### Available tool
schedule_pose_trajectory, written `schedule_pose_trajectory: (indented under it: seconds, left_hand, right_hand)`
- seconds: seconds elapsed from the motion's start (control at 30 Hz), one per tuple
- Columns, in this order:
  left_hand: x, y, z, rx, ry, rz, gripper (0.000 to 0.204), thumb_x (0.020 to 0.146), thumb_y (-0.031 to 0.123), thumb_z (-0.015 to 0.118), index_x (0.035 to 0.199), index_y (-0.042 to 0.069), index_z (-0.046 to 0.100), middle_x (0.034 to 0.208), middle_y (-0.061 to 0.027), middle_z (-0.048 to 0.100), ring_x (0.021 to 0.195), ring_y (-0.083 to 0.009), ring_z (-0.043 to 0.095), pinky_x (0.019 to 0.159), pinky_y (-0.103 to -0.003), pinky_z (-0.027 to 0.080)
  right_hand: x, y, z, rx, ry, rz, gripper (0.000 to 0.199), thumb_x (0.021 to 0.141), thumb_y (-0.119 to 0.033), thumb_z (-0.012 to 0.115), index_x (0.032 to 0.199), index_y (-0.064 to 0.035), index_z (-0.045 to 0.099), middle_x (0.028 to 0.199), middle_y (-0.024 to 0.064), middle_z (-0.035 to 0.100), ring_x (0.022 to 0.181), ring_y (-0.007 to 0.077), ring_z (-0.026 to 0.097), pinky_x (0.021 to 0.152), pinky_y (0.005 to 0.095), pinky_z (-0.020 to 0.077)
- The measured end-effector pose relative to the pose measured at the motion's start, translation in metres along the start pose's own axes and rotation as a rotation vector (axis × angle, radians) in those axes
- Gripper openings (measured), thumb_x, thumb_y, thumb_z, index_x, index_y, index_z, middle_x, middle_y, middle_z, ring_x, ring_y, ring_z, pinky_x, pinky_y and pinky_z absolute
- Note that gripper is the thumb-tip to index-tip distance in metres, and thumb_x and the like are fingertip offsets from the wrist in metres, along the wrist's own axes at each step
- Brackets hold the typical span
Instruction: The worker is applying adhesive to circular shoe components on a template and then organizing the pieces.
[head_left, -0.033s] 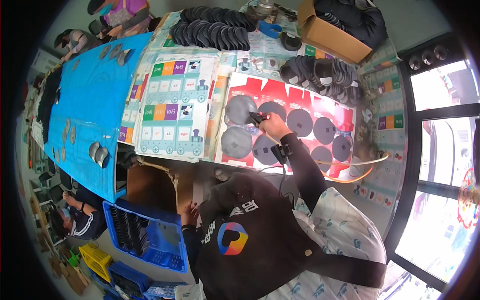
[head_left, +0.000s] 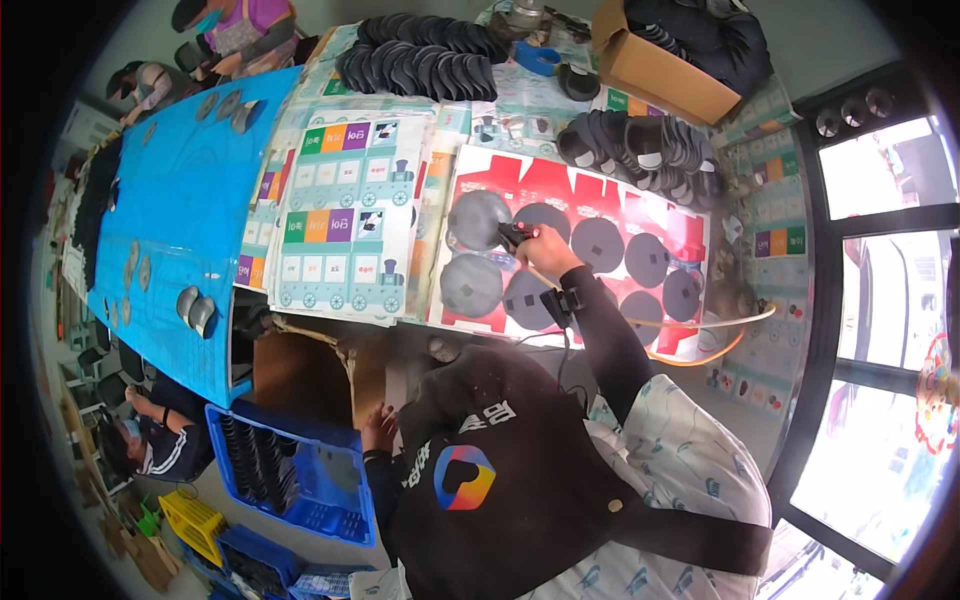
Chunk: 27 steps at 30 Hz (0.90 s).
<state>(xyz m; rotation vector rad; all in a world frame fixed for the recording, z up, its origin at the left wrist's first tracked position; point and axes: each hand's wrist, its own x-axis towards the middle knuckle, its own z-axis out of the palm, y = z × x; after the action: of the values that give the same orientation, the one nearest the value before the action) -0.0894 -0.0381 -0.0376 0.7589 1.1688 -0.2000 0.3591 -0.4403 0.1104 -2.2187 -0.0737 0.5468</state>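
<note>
My right hand (head_left: pixel 545 252) is closed round a black spray gun (head_left: pixel 516 234), its nozzle end pointing left over the round dark grey pads. Hoses (head_left: pixel 690 324) loop out to the right beyond my forearm. Several pads lie in two rows on a red and white printed sheet (head_left: pixel 475 170). The two leftmost, a pad (head_left: pixel 480 219) at the top and a pad (head_left: pixel 471 286) below it, look paler than the others. My left hand (head_left: pixel 379 428) hangs low beside my dark apron, away from the table, its fingers apart and nothing seen in them.
Stacks of curved black pieces (head_left: pixel 415 70) line the table's back, beside a blue tape roll (head_left: pixel 537 58) and a cardboard box (head_left: pixel 660 70). Printed sheets (head_left: pixel 340 220) lie left of my work. Further left are a blue-covered table (head_left: pixel 190 180), a blue crate (head_left: pixel 335 490) and other people.
</note>
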Motion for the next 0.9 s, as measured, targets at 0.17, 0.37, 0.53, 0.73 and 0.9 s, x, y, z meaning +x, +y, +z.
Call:
schedule_pose_trajectory:
  seconds: [0.17,0.37,0.53,0.73,0.9]
  left_hand:
    - [0.0,0.002,0.0,-0.014,-0.035,0.016,0.03,0.105,0.029,0.05,0.128,0.014,0.062,0.109,-0.0023,0.068,0.101,-0.0185,0.066,0.086,-0.034,0.052]
    - [0.006,-0.001,0.006,0.074,-0.005,-0.024,0.026,0.102,0.032,0.057,0.123,0.018,0.064,0.108,0.0006,0.069,0.099,-0.0188,0.065,0.083,-0.031,0.05]
    - [0.005,0.014,0.021,0.088,-0.062,-0.023,0.025,0.1,0.033,0.061,0.119,0.018,0.064,0.103,0.0016,0.07,0.098,-0.018,0.066,0.083,-0.032,0.05]
    - [0.0,0.019,0.038,0.127,-0.061,0.051,0.029,0.099,0.036,0.062,0.119,0.016,0.064,0.105,0.0002,0.07,0.098,-0.0191,0.066,0.083,-0.033,0.05]
    - [-0.005,0.014,0.04,0.151,0.006,-0.007,0.025,0.099,0.036,0.063,0.115,0.017,0.064,0.102,0.0021,0.069,0.099,-0.0177,0.065,0.079,-0.032,0.048]
  right_hand:
    - [-0.013,0.046,-0.04,-0.087,0.145,-0.029,0.017,0.07,-0.012,0.068,0.083,-0.0006,0.072,0.07,0.017,0.068,0.065,0.0283,0.068,0.06,0.0377,0.0532]
    - [-0.029,0.065,-0.063,0.159,0.404,0.255,0.032,0.078,-0.02,0.066,0.101,0.0019,0.072,0.074,0.0196,0.071,0.07,0.0318,0.072,0.068,0.04,0.0551]
    - [-0.034,0.051,-0.07,0.111,0.115,0.129,0.025,0.079,-0.02,0.067,0.091,0.0022,0.069,0.07,0.0225,0.066,0.067,0.0341,0.07,0.066,0.0424,0.054]
    - [-0.037,0.045,-0.069,0.042,0.189,0.073,0.02,0.078,-0.018,0.068,0.076,0.0026,0.066,0.059,0.0128,0.062,0.057,0.0248,0.064,0.058,0.0375,0.048]
    - [-0.029,0.051,-0.062,-0.123,0.207,-0.086,0.024,0.082,-0.018,0.059,0.095,-0.0023,0.072,0.085,0.0269,0.069,0.088,0.0467,0.066,0.079,0.0513,0.0524]
